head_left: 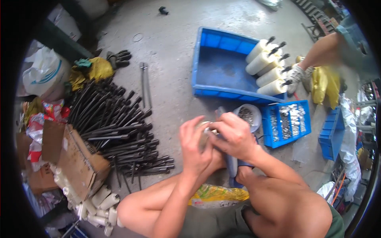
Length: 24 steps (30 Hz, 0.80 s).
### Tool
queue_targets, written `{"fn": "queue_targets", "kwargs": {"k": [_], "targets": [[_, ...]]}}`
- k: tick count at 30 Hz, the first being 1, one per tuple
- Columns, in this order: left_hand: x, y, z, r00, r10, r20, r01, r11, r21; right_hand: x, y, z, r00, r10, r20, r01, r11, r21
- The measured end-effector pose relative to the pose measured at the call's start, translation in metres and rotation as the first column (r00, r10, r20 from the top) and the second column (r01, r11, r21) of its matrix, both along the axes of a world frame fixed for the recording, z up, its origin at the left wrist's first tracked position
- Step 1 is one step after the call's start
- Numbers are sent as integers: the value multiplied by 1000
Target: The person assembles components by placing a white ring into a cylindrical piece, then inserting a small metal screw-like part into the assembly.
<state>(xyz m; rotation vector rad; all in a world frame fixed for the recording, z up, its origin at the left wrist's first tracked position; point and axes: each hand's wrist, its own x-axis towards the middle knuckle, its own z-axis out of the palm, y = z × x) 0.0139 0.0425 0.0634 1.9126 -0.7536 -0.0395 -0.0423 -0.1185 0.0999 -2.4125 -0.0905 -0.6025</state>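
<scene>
In front of my knees, my left hand (193, 144) is closed around a pale, roundish piece (204, 139), largely covered by the fingers. Close beside it my right hand (234, 135) has its fingertips pinched together at the top of that piece. Whatever the right fingers grip is too small and covered to name. Beneath my hands, a long grey-blue bar-like thing (231, 163) shows between my legs, partly hidden. Just beyond my right hand stands a white bucket (256, 123) of small metal parts, beside a blue compartment tray (268, 137) holding more small hardware.
A large blue bin (226, 63) holds several white rollers (262, 69) with black ends. Black rods (115, 127) are heaped at left, near a cardboard box (81, 166) and loose white rollers (104, 202). Another person's white-gloved hand (295, 75) is by the bin. Yellow packaging (222, 194) lies between my legs.
</scene>
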Motion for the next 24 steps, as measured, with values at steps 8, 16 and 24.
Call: {"fn": "queue_targets", "kwargs": {"k": [8, 16, 24], "targets": [[-12, -6, -8, 998, 50, -42, -52, 998, -45, -3, 2, 1, 996, -89, -13, 88, 995, -36], [-8, -22, -14, 988, 15, -152, -39, 987, -157, 5, -8, 12, 969, -184, -161, 129, 944, -304], [58, 31, 26, 820, 139, -556, -429, 791, -435, -5, 0, -11, 936, -59, -348, 179, 930, 322]]}}
